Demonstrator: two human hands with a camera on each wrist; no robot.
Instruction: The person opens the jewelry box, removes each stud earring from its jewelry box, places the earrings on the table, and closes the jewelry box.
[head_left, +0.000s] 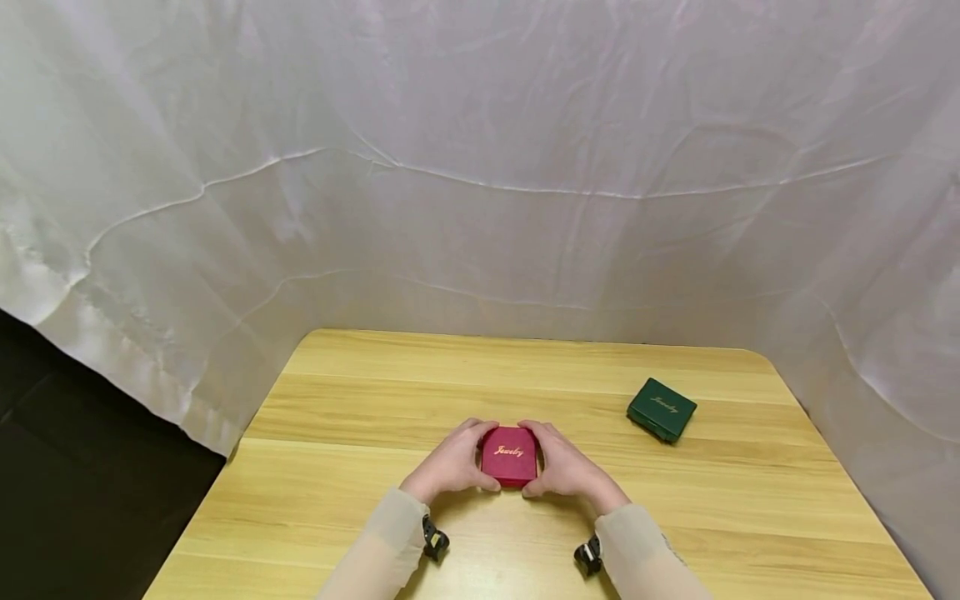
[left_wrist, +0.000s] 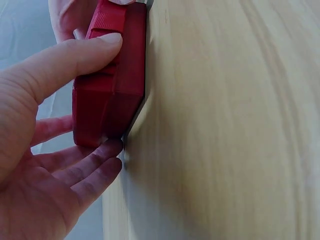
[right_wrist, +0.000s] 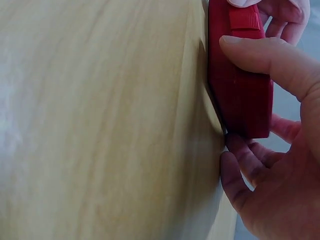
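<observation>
Pale wood-grain tabletop (head_left: 375,400), two-sided grip

Left hand (head_left: 459,460) and right hand (head_left: 561,465) both hold one squarish, gold-lettered crimson box (head_left: 509,463), thumbs on its near face, fingers round the far corners. Box midway; neither hand nearer. No clear long axis; ridged red tab (left_wrist: 108,20) faces the person, between the thumbs. Resting or barely raised: can't tell. Dark green box (head_left: 663,408), well apart to the right, lies askew.
</observation>
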